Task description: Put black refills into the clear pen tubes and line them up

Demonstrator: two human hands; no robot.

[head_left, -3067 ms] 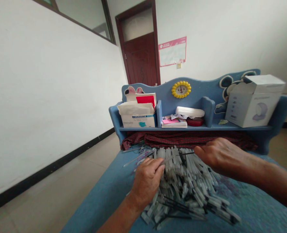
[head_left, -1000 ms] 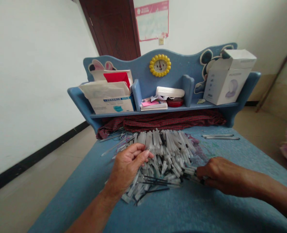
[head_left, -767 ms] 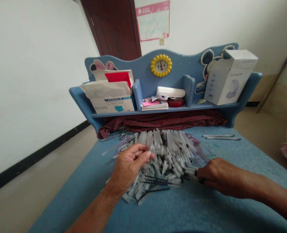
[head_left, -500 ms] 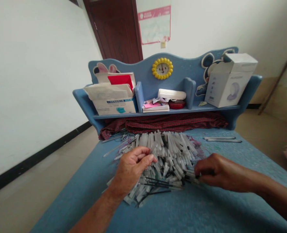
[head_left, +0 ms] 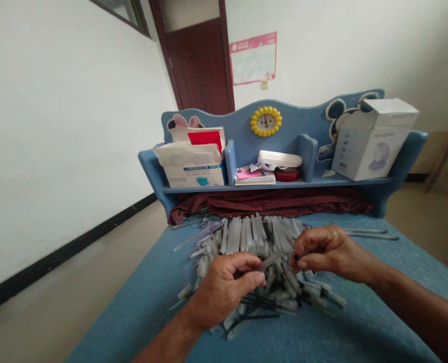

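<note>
In the head view, the left hand [head_left: 229,285] is over the near left part of a pile of clear tubes [head_left: 242,234], its grip narrow, with a clear tube [head_left: 270,262] pinched between thumb and fingers and pointing toward the other hand. The right hand [head_left: 333,252] is at the pile's right side, its grip a tight pinch on a small black piece [head_left: 296,257]; whether more of it lies within the fingers, I cannot tell. The two hands are near each other but apart. The pile spreads over the blue counter [head_left: 133,307], with thin black sticks [head_left: 260,316] at its near edge and two long tubes [head_left: 377,236] lying side by side beyond the right hand. Behind the pile, a red checked cloth [head_left: 269,201] lies under a blue shelf [head_left: 193,190] holding a mask box [head_left: 186,174], a stack of papers [head_left: 255,180], a red case [head_left: 287,175] and a white box [head_left: 375,141].
</note>
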